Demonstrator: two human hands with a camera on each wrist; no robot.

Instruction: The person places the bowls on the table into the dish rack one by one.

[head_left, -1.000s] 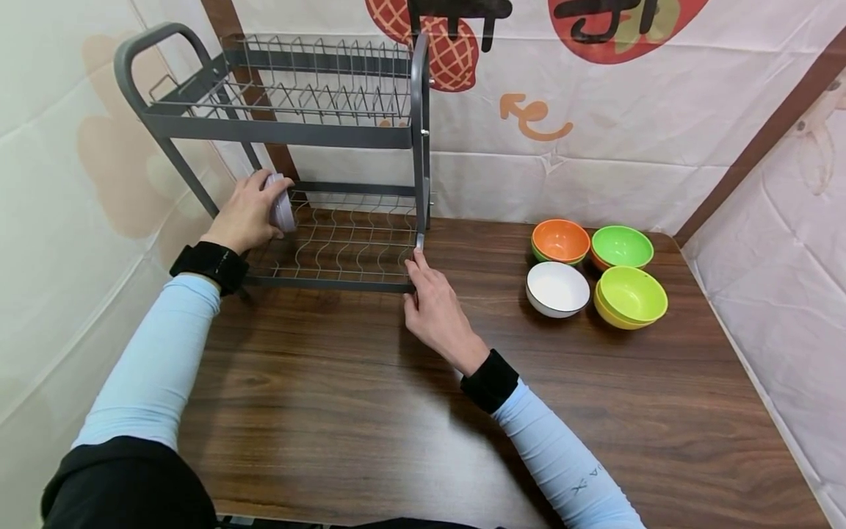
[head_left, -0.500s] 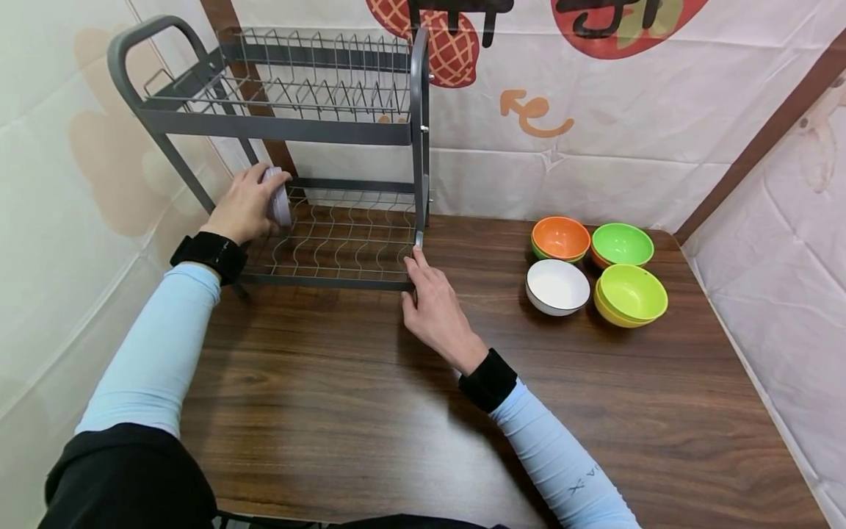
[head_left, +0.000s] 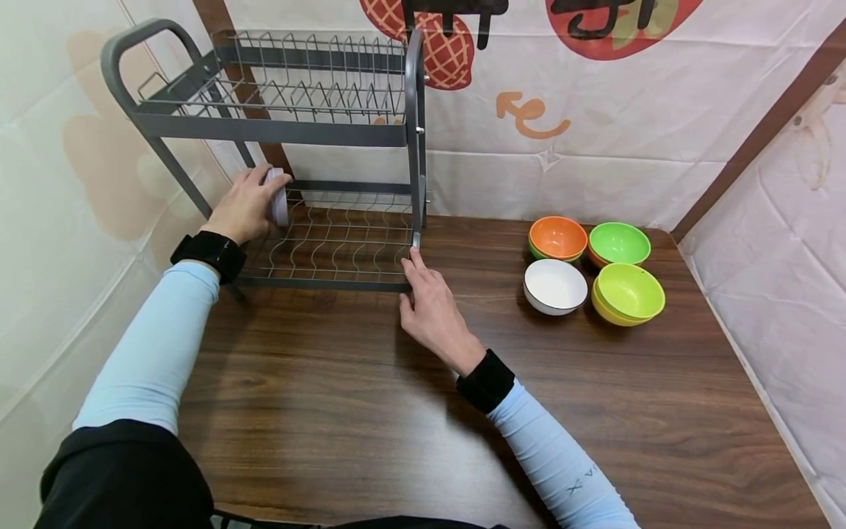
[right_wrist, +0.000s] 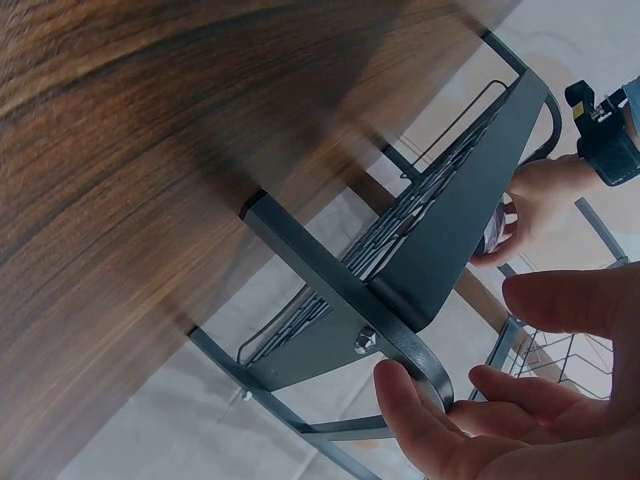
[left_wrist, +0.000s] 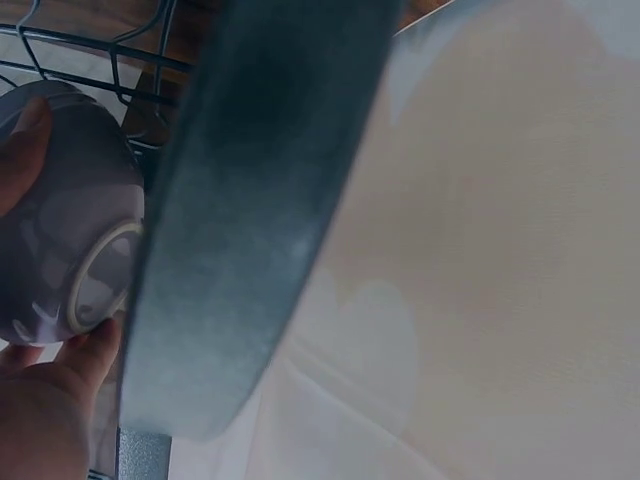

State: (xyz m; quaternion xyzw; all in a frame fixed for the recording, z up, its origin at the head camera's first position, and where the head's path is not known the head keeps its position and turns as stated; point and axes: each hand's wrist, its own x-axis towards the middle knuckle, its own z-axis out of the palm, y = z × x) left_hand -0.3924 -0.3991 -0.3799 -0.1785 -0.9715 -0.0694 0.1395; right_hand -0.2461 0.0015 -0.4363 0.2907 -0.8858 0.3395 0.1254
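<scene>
A dark grey two-tier dish rack [head_left: 277, 132] stands at the back left. My left hand [head_left: 243, 206] grips a pale purple bowl [left_wrist: 70, 200] on its side, at the left end of the rack's lower tier. In the left wrist view the thumb lies on the bowl's wall and fingers touch near its foot ring; the inside is hidden. My right hand [head_left: 432, 305] touches the rack's front right corner with its fingertips. The right wrist view shows those fingers [right_wrist: 400, 390] against the rack's frame beside a bolt, with the thumb standing apart.
On the right of the wooden table [head_left: 344, 397] are a white bowl [head_left: 555, 286], an orange bowl [head_left: 558, 236] over a green one, a green bowl [head_left: 620, 242] over an orange one, and a lime bowl [head_left: 631, 290] over a yellow one. Fabric walls enclose the table.
The purple bowl and both hands stay almost where they were. The whole head view shifts slightly, with the rack a little further left.
</scene>
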